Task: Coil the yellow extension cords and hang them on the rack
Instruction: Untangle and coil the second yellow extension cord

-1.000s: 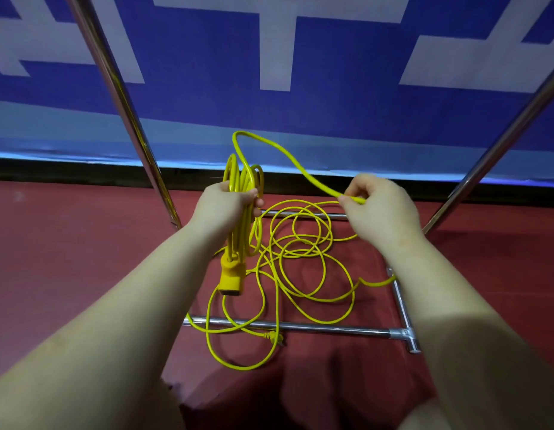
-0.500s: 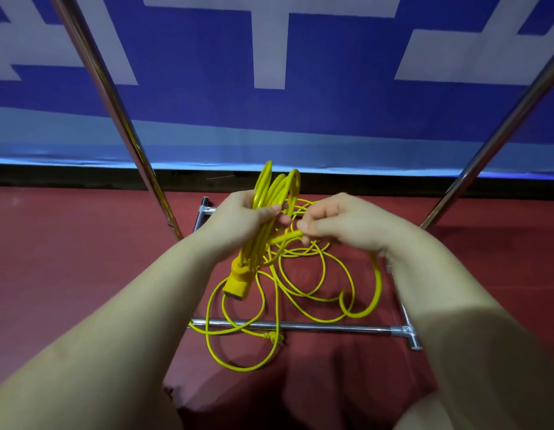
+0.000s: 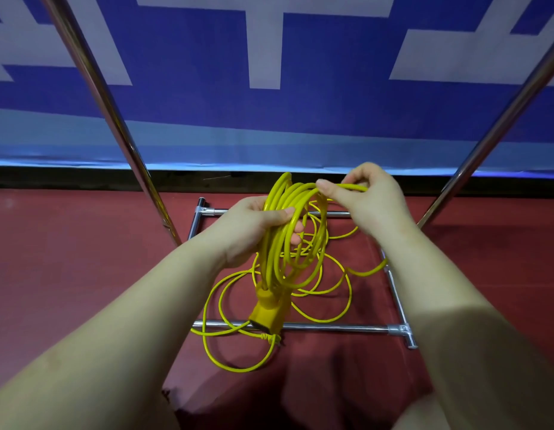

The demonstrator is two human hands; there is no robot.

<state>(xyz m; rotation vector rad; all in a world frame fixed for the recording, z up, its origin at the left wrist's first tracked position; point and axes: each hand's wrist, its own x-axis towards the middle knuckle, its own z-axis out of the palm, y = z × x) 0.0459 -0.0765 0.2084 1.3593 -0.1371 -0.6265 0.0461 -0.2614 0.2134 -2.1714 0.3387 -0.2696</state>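
while left hand [image 3: 254,225] grips coil [image 3: 288,231] | right hand [image 3: 359,200], raised since before, pinches cord [image 3: 351,187]

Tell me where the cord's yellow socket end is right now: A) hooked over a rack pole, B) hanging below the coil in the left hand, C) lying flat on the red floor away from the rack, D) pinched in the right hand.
B: the socket end dangles under the coil bunched in the left hand, while the right hand only pinches a strand of cord.
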